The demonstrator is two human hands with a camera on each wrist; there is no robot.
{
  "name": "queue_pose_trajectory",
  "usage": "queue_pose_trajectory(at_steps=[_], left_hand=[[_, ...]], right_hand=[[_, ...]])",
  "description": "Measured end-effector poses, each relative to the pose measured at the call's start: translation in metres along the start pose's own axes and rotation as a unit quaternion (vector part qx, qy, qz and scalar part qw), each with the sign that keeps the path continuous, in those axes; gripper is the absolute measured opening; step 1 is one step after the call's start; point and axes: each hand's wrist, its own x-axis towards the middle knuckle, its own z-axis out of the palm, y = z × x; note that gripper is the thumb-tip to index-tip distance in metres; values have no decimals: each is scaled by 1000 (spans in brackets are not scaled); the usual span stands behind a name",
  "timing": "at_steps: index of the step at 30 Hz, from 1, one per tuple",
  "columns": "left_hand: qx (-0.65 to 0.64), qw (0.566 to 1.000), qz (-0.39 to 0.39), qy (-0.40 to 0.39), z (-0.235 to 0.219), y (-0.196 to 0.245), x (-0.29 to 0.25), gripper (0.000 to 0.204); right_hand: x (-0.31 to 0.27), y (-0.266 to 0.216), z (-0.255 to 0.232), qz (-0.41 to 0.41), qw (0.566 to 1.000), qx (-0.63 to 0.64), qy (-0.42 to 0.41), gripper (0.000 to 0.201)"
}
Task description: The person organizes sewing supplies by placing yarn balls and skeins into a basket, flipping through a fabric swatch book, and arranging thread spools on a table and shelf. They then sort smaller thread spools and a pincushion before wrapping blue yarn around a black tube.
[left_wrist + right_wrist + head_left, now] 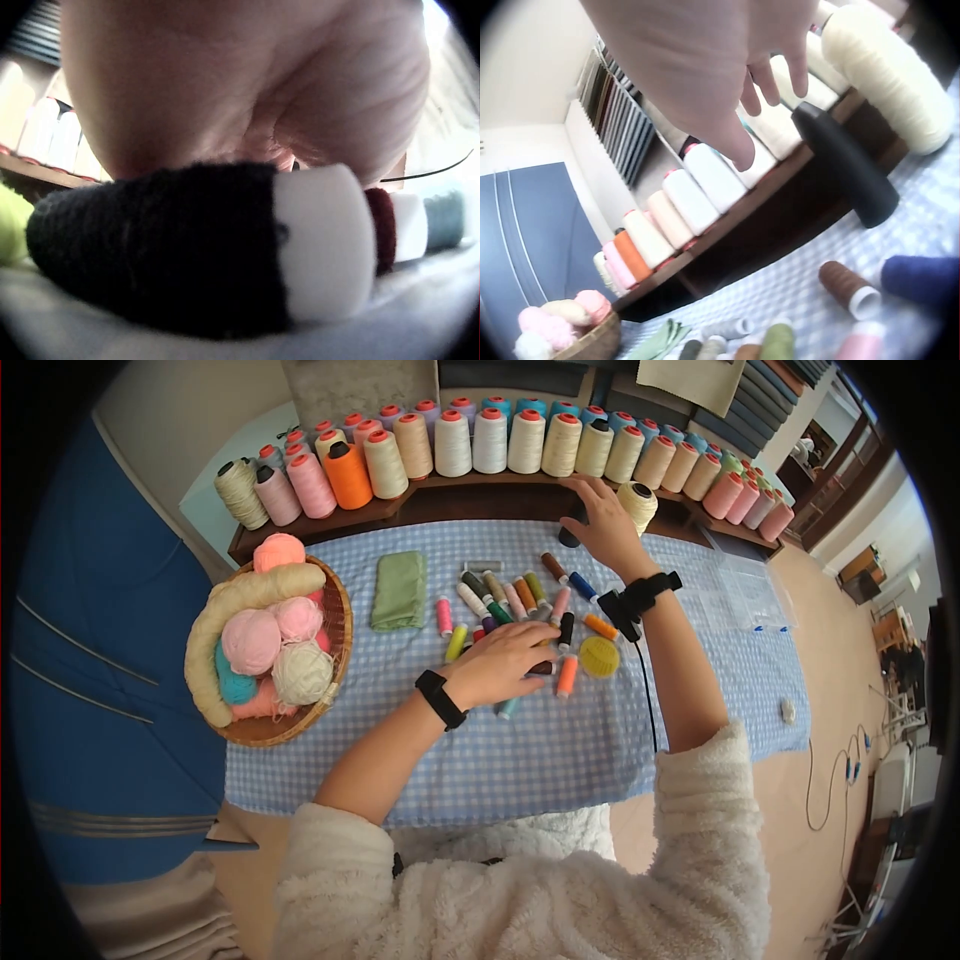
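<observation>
My left hand (505,657) lies spread over the heap of small thread spools (497,592) in the middle of the checked cloth, hiding some of them. Below that palm, in the left wrist view, is a dark spool (157,247) with a white end. At the back of the table, my right hand (608,532) reaches with loosely extended fingers over a black cone (847,166). Its fingertips are close to the cone's top, and nothing is gripped. A cream thread cone (885,79) stands just right of the black one.
A wicker basket (343,650) of yarn balls stands at left, beside a folded green cloth (399,591). Large thread cones (490,442) line a raised shelf behind. A yellow round ridged thing (599,656) lies near the spools; a clear plastic box (757,595) is at right.
</observation>
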Motion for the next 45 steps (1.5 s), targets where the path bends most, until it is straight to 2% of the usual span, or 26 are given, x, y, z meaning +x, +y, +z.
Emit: queue_pose_trajectory(at_steps=[5, 10, 14, 16, 21, 25, 27, 30, 32, 35, 39, 43, 45], left_hand=[[8, 1000, -13, 24, 2, -1, 0, 37], [44, 997, -46, 34, -3, 3, 0, 38], [70, 991, -82, 76, -4, 5, 2, 42], [89, 986, -95, 104, -3, 4, 3, 43], [115, 981, -105, 118, 3, -2, 2, 43], [112, 986, -96, 83, -5, -1, 2, 35], [98, 986, -101, 87, -7, 0, 3, 30], [84, 984, -117, 106, -12, 4, 7, 26], [84, 981, -116, 132, -11, 4, 8, 24], [82, 985, -106, 105, -13, 5, 7, 23], [72, 988, -77, 112, -10, 4, 7, 22], [76, 985, -114, 104, -12, 4, 8, 13], [69, 982, -137, 107, -15, 8, 10, 17]], right_hand=[[-27, -28, -33, -4, 992, 86, -97, 44], [-63, -39, -57, 19, 987, 127, -94, 36], [-87, -56, -73, 92, 980, 134, -116, 34], [-100, -57, -67, 110, 971, 170, -127, 34], [-126, -53, -36, 162, 943, 247, -154, 32], [-132, -45, -25, 106, 950, 254, -145, 34], [-133, -42, -26, 79, 952, 255, -152, 35], [-140, -36, -20, -2, 965, 234, -115, 35], [-143, -36, -19, 7, 966, 220, -134, 33], [-142, -41, -23, 43, 964, 203, -167, 34], [-145, -42, -24, 73, 959, 206, -180, 35], [-146, -42, -26, 71, 961, 202, -176, 36], [-145, -43, -29, 73, 961, 201, -178, 37]])
